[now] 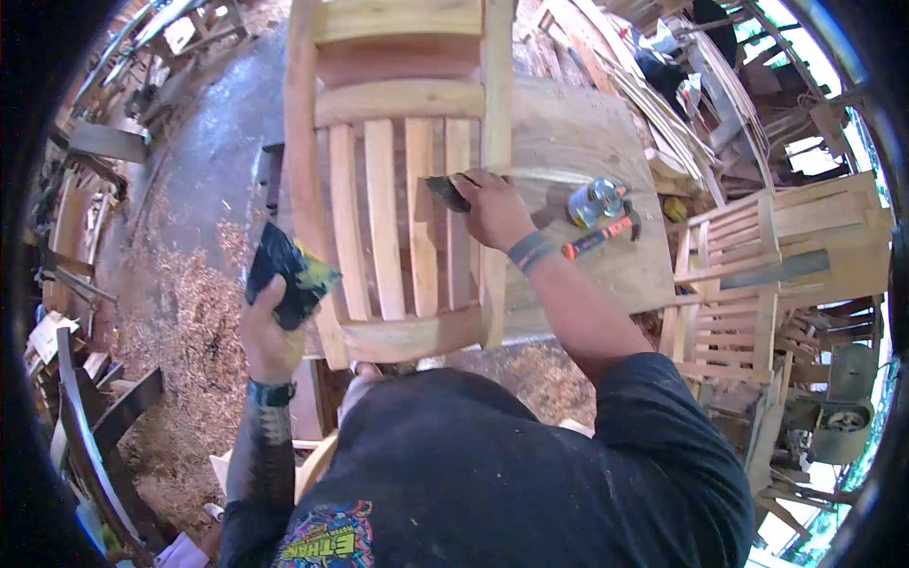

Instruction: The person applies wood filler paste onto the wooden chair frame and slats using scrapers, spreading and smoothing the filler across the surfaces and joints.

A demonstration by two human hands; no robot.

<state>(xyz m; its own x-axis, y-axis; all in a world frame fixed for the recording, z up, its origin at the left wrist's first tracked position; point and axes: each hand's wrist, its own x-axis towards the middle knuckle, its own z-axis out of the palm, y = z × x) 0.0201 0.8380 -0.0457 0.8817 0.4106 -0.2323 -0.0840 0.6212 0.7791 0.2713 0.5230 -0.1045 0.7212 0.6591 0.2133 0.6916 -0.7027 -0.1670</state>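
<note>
A wooden chair frame (398, 334) with a slatted back lies on a plywood-topped bench before me. My left hand (273, 337) holds a dark square plate (277, 266) smeared with yellowish paste, just left of the frame's lower left corner. My right hand (497, 209) grips a dark flat blade, apparently a putty knife (447, 193), over the right-hand slats. Whether the blade touches the wood I cannot tell. Right of the frame, a clear bottle (595, 201) stands or lies beside a claw hammer (600, 238) with an orange and dark handle.
The plywood bench top (625, 284) extends to the right. Slatted wooden frames (731, 319) stand beyond its right edge. Wood shavings (206, 326) cover the floor at left. Long boards (639, 92) are piled at upper right, and curved timber pieces (85, 426) lie at lower left.
</note>
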